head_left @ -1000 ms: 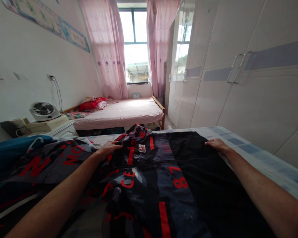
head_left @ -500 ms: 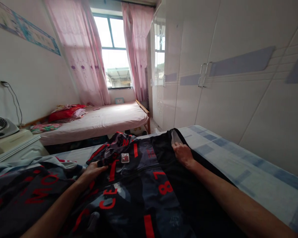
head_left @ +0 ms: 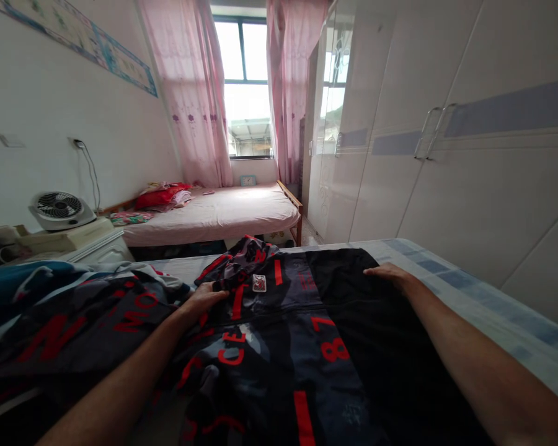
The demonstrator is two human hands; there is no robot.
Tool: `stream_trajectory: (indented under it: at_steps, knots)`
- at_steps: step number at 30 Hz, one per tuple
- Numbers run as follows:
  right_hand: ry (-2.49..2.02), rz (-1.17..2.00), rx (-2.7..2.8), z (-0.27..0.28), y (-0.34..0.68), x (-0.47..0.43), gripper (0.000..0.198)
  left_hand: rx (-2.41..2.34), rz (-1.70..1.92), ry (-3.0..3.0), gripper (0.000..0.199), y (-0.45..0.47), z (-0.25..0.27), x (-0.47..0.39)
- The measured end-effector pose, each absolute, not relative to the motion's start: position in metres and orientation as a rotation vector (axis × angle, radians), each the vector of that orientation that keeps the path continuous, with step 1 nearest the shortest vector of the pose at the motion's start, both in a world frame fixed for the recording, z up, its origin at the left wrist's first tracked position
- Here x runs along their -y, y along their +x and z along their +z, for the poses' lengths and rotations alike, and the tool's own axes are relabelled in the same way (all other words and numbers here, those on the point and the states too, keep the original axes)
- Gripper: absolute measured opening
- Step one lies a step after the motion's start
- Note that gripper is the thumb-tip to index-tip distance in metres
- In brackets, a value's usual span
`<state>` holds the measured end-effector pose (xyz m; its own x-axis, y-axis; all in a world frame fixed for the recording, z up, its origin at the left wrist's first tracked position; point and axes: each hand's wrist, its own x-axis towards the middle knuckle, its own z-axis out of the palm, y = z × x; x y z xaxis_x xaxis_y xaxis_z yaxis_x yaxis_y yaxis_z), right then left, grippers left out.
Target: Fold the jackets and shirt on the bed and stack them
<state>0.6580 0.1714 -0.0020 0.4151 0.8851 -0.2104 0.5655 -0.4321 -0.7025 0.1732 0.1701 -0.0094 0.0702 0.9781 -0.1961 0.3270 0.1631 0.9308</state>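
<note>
A black and dark grey jacket (head_left: 279,347) with red letters, red bars and the number 87 is spread over the near bed. On its left part, by the camouflage-patterned section, my left hand (head_left: 207,297) is closed on the cloth, its fingertips partly hidden in the folds. My right hand (head_left: 387,272) pinches the plain black edge on the far right side of the jacket. A small white patch (head_left: 259,283) shows between the two hands. The near end of the jacket runs out of view.
More clothes (head_left: 88,322), dark with red letters, lie left of the jacket. The near bed has a blue-and-white checked sheet (head_left: 428,266). A fan (head_left: 60,207) stands on a cabinet at left. Beyond is a pink bed (head_left: 223,210); a white wardrobe (head_left: 400,136) lines the right.
The view has swung left, so everything sits farther right. The black edge, earlier lifted by my right hand with its pale inside showing, now lies flatter. My left hand keeps its place on the jacket.
</note>
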Motion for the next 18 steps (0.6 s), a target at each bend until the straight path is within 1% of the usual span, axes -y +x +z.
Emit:
stream_trajectory:
  at_steps: [4, 7, 8, 9, 12, 14, 16, 18]
  knots:
    - [-2.084, 1.01, 1.204, 0.008, 0.653, -0.17, 0.013, -1.453, 0.818, 1.329, 0.031, 0.171, -0.01, -0.173]
    - [-1.976, 1.186, 1.117, 0.017, 0.65, -0.165, 0.016, -1.491, 0.846, 1.292, 0.027, 0.171, -0.01, -0.174]
    - [-1.916, 1.209, 1.077, 0.02, 0.649, -0.162, 0.021, -1.495, 0.865, 1.277, 0.026, 0.171, -0.009, -0.174]
    - [-1.852, 1.205, 1.042, 0.023, 0.648, -0.158, 0.03, -1.491, 0.888, 1.26, 0.025, 0.172, -0.007, -0.173]
    - [-1.722, 1.08, 1.013, 0.035, 0.645, -0.143, 0.064, -1.435, 0.965, 1.21, 0.023, 0.175, 0.006, -0.166]
    - [-1.646, 1.044, 1.074, 0.048, 0.645, -0.129, 0.074, -1.39, 1.018, 1.186, 0.023, 0.176, 0.021, -0.158]
    - [-1.549, 1.02, 1.178, 0.064, 0.647, -0.111, 0.072, -1.351, 1.076, 1.179, 0.025, 0.175, 0.041, -0.147]
    - [-1.477, 1.003, 1.262, 0.081, 0.653, -0.087, 0.062, -1.326, 1.15, 1.178, 0.034, 0.168, 0.066, -0.132]
